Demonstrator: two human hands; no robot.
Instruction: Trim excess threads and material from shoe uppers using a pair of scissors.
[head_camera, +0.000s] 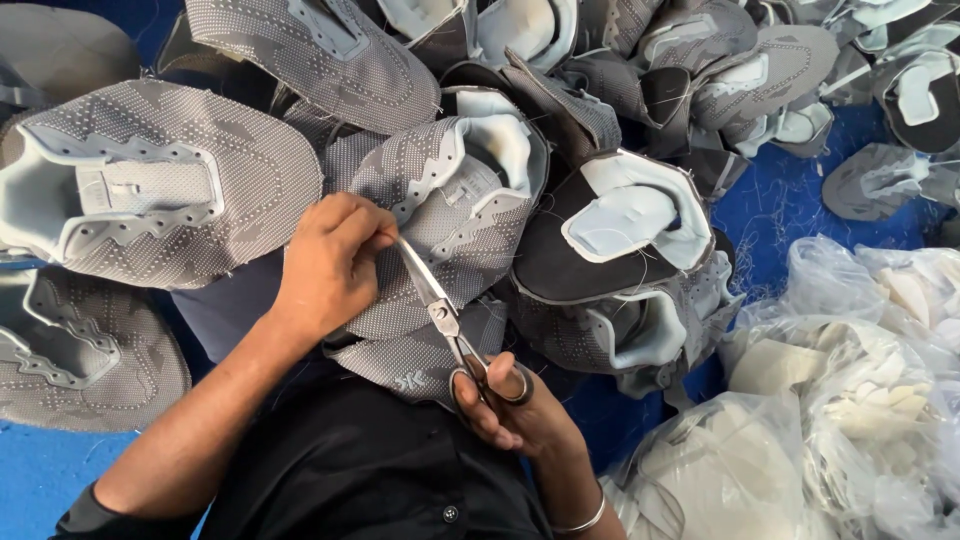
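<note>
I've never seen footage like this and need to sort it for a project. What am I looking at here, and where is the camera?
There is one picture, from a camera worn on a person's head, looking down at their own hands. No machine is involved. The left hand pinches the edge of a grey knitted shoe upper. The right hand holds steel scissors, blades at that edge beside the left fingers. More grey shoe uppers are piled around on a blue surface. Clear plastic bags of pale pieces lie at the right.
</note>
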